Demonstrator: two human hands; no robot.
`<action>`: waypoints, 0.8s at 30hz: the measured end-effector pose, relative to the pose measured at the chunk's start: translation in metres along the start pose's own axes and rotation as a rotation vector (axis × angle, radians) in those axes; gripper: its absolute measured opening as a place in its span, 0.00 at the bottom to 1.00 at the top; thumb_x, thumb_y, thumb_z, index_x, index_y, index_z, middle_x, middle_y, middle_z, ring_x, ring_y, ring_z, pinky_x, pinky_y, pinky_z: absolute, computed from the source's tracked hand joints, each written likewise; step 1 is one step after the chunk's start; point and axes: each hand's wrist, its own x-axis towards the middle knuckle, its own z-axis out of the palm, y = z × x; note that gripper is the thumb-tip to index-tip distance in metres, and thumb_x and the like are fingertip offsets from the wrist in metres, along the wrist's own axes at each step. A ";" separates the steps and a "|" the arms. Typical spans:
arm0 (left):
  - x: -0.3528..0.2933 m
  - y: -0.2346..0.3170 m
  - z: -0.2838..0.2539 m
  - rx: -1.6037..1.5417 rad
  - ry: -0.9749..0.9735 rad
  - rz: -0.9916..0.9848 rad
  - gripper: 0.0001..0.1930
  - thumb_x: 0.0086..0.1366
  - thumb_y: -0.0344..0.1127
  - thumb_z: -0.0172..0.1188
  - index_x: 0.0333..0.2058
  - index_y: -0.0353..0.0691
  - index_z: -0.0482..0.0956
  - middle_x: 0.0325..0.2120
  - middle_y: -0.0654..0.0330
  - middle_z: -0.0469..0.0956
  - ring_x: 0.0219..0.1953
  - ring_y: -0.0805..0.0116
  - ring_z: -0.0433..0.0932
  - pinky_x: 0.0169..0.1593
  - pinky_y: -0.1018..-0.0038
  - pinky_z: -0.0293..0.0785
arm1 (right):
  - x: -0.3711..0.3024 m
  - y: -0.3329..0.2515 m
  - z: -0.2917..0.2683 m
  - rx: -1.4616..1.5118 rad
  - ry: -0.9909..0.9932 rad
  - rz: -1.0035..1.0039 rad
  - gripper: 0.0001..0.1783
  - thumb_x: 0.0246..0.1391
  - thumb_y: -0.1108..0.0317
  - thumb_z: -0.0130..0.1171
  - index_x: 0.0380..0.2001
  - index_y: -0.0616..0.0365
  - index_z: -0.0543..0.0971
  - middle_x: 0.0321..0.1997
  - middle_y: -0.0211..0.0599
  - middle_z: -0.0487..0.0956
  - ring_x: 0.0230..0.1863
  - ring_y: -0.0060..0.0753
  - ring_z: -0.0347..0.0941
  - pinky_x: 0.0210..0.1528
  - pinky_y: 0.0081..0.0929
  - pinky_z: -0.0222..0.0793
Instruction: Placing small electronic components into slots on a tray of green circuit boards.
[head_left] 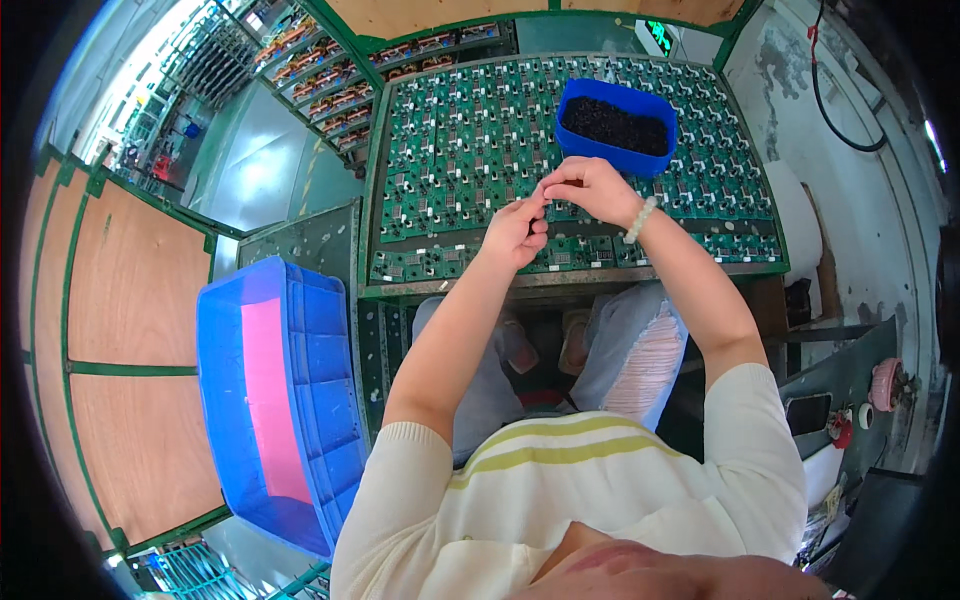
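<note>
My left hand (pixel 517 232) and my right hand (pixel 594 190) meet fingertip to fingertip above the near part of the bench. Both are closed in a pinch, and whatever lies between the fingertips is too small to make out. Beneath and beyond them, many green circuit boards (pixel 460 150) lie in rows, each carrying small white and dark parts. Just past my right hand, a blue bin (pixel 664 163) rests on the boards, with small black pieces (pixel 612 124) inside. A separate row of boards (pixel 440 262) runs along the bench's near edge, below my left hand.
A large blue crate (pixel 330 400) with a pink sheet (pixel 272 400) inside stands left of my legs. Racks of parts (pixel 330 100) are beyond the bench at left. To the right, a side surface holds a phone (pixel 808 413) and a roll of tape (pixel 866 416).
</note>
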 end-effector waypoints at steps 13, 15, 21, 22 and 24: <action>-0.018 0.006 -0.007 -0.059 -0.030 -0.049 0.22 0.63 0.52 0.53 0.35 0.34 0.71 0.21 0.66 0.65 0.18 0.79 0.60 0.13 0.86 0.50 | -0.005 0.022 0.003 0.006 0.086 0.094 0.08 0.48 0.68 0.60 0.31 0.60 0.79 0.26 0.33 0.80 0.26 0.21 0.73 0.31 0.21 0.70; -0.018 0.007 -0.019 -0.172 -0.081 -0.028 0.22 0.64 0.48 0.49 0.40 0.30 0.72 0.23 0.63 0.67 0.19 0.76 0.61 0.13 0.85 0.51 | -0.007 0.043 0.002 -0.345 0.066 0.052 0.06 0.46 0.69 0.59 0.29 0.59 0.79 0.27 0.37 0.80 0.27 0.33 0.76 0.35 0.28 0.71; -0.054 0.017 -0.047 -0.267 -0.152 0.011 0.13 0.57 0.33 0.48 0.37 0.30 0.74 0.23 0.61 0.71 0.20 0.71 0.65 0.13 0.83 0.55 | 0.003 0.059 0.024 -0.662 -0.045 0.004 0.06 0.46 0.68 0.55 0.25 0.56 0.79 0.31 0.42 0.76 0.39 0.45 0.71 0.44 0.39 0.67; -0.059 0.015 -0.051 -0.226 -0.150 0.015 0.12 0.56 0.32 0.50 0.37 0.33 0.75 0.23 0.63 0.70 0.19 0.75 0.64 0.13 0.84 0.53 | 0.007 0.067 0.026 -0.680 -0.047 -0.040 0.06 0.46 0.68 0.54 0.25 0.57 0.79 0.30 0.43 0.75 0.39 0.46 0.71 0.43 0.39 0.67; -0.073 0.010 -0.058 -0.215 -0.166 0.035 0.11 0.57 0.30 0.51 0.38 0.35 0.74 0.22 0.66 0.68 0.19 0.78 0.61 0.14 0.85 0.51 | 0.007 0.052 0.029 -0.681 -0.020 -0.108 0.08 0.45 0.67 0.53 0.25 0.58 0.78 0.30 0.45 0.74 0.37 0.48 0.70 0.41 0.40 0.67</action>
